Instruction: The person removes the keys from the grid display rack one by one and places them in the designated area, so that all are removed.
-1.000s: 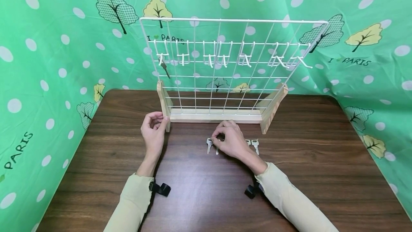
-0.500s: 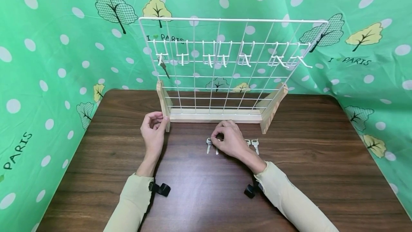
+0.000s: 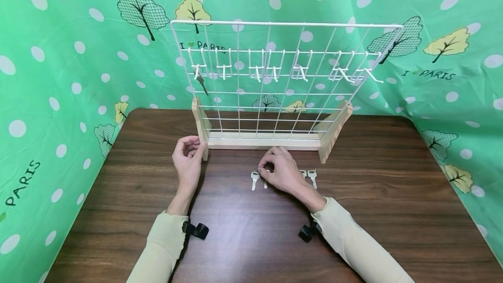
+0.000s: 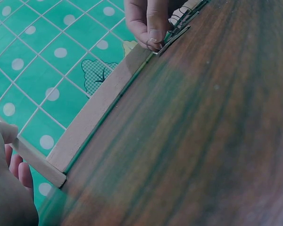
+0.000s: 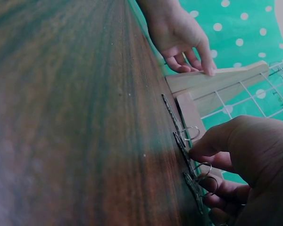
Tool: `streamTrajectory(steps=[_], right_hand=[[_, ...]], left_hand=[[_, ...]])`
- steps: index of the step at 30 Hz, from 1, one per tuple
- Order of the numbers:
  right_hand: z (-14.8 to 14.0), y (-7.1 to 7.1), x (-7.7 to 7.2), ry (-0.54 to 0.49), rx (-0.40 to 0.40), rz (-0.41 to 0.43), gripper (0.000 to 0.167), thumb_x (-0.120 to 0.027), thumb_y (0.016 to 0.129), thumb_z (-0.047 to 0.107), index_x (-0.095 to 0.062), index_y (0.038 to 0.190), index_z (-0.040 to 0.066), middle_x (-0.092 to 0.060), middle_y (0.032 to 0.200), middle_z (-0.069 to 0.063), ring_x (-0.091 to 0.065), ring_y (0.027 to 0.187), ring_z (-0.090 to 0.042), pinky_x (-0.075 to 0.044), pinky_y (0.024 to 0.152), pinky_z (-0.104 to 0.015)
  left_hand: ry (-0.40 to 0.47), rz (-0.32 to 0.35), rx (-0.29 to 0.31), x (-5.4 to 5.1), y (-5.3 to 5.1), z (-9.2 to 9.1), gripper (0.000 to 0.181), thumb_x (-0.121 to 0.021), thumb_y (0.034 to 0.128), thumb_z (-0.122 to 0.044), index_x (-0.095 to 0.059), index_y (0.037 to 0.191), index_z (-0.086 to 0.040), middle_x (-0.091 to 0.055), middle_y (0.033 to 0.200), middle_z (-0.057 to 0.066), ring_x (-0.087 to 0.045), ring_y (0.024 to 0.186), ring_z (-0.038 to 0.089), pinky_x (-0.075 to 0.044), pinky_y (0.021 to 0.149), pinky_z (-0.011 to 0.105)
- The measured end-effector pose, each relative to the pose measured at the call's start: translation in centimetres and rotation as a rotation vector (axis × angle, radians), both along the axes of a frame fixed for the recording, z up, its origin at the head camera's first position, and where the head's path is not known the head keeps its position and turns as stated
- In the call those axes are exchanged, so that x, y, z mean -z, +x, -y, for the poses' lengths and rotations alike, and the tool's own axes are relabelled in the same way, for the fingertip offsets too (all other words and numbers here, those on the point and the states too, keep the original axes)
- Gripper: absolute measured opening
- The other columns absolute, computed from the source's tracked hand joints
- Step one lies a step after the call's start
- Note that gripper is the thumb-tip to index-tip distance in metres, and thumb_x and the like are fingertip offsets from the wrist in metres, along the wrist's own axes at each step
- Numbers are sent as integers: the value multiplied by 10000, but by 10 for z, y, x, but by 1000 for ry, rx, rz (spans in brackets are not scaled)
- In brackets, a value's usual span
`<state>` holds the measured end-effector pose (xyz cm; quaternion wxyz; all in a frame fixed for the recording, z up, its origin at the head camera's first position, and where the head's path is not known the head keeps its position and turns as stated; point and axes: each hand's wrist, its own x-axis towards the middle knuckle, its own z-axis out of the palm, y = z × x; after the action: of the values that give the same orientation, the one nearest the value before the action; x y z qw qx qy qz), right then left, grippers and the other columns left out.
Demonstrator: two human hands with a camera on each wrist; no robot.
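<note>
My left hand point(image 3: 187, 160) grips the left wooden foot point(image 3: 200, 128) of a white wire grid rack point(image 3: 257, 95); the right wrist view shows its thumb against the wood. My right hand point(image 3: 280, 169) is low over the table before the rack, thumb and fingertips together at the ring of the leftmost key point(image 3: 255, 180). This silver key lies on the table. More keys point(image 3: 312, 178) lie in a row beneath and right of that hand, partly hidden by it. Their small wire rings stand up in the right wrist view. A darker-looking key point(image 3: 202, 84) hangs from the leftmost hook point(image 3: 197, 71).
Several white hooks point(image 3: 300, 71) line the upper part of the grid, their prongs pointing forward. A wooden bar point(image 3: 263, 143) joins the rack's two feet. Brown wood-grain table point(image 3: 235, 230) surrounds it, with a green patterned cloth point(image 3: 78, 99) behind and at the sides.
The leftmost key has shifted slightly toward the front edge and shows more clear of my right fingertips. Both hands stay almost where they were.
</note>
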<state>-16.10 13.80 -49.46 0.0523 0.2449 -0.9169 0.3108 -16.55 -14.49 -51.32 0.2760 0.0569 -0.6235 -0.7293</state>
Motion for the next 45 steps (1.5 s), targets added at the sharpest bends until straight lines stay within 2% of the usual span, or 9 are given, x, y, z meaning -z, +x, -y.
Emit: streamTrajectory(steps=[9, 15, 45], right_hand=[[-2, 5, -3, 1, -14, 36, 88, -914, 852, 165, -845, 903, 184, -706, 1022, -5, -592, 1088, -288, -466, 1071, -537], [-3, 7, -3, 0, -9, 69, 226, -1020, 791, 291, -844, 916, 225, -688, 1033, 36, -578, 1099, -248, -475, 1038, -507], [-1, 7, 0, -18, -16, 36, 233, -1000, 810, 207, -864, 999, 183, -700, 1042, -17, -582, 1084, -279, -486, 982, -486]], left_hand=[[-5, 3, -6, 0, 0, -2, 281, -818, 927, 91, -658, 1143, 171, -717, 982, -37, -672, 890, 92, -546, 747, 175], [1, 9, -10, 0, 0, -2, 279, -813, 926, 102, -655, 1142, 181, -712, 976, -33, -667, 886, 95, -546, 746, 173], [5, 27, -8, 0, 0, 0, 262, -815, 929, 89, -672, 1142, 143, -710, 985, -27, -663, 897, 106, -539, 753, 180]])
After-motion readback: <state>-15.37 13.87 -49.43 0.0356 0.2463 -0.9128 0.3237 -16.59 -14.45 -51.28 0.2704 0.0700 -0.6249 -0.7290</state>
